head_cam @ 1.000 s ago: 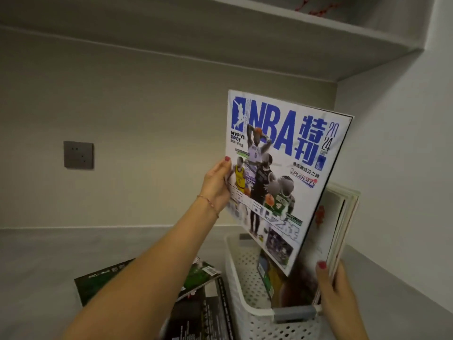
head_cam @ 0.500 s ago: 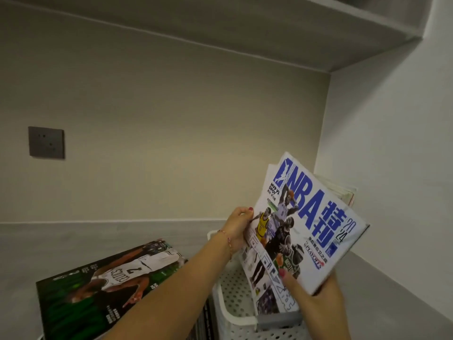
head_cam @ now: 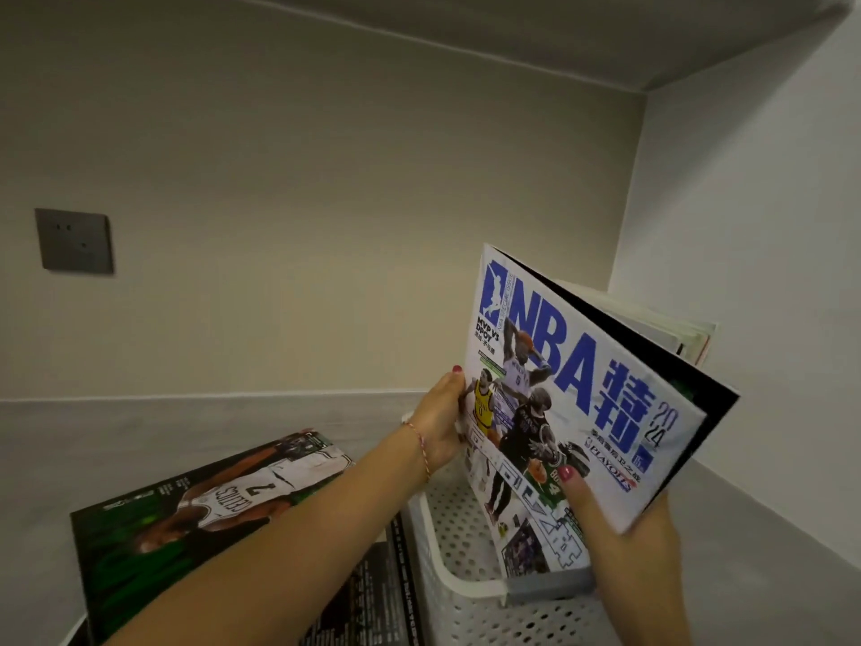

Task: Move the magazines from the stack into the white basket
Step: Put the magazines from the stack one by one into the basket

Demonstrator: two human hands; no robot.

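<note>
A white NBA magazine (head_cam: 573, 389) with blue lettering stands tilted inside the white perforated basket (head_cam: 447, 566), its lower edge down in the basket. My left hand (head_cam: 440, 421) grips its left edge. My right hand (head_cam: 619, 543) holds its lower right corner, thumb on the cover. Behind it, more magazines (head_cam: 689, 333) lean in the basket against the right wall. The stack (head_cam: 200, 510) lies flat to the left of the basket, topped by a dark green Celtics cover.
A grey counter (head_cam: 140, 421) runs to the back wall, which carries a dark wall socket (head_cam: 74, 240). A white side wall (head_cam: 755, 272) closes the right. A shelf underside (head_cam: 512, 30) hangs overhead.
The NBA magazine came down from held high above the basket into it. My right hand moved from the magazines at the back onto its lower right corner.
</note>
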